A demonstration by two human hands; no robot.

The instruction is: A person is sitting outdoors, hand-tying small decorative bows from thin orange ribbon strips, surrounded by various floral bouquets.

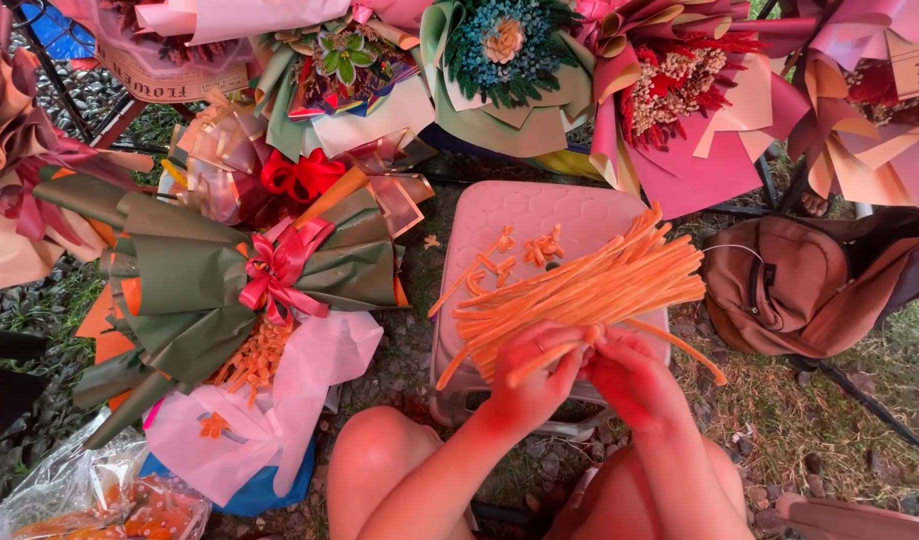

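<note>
Grass surrounds pink plastic stool (520, 215); my left hand (533, 385) and right hand (632, 378) pinch orange fuzzy pipe-cleaner stems (590, 290), fingertips partly hidden.

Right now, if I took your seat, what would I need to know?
Left hand grips an orange pipe cleaner. Right hand pinches near its end.
The orange pipe cleaner pile lies across the pink plastic stool.
Done: a few small twisted orange pieces sit on the stool.
Left: most of the pile lies straight.
A green-wrapped bouquet lies beside it, on the left.

bare forearms, bare knees — ring on left hand (533, 372).
</note>
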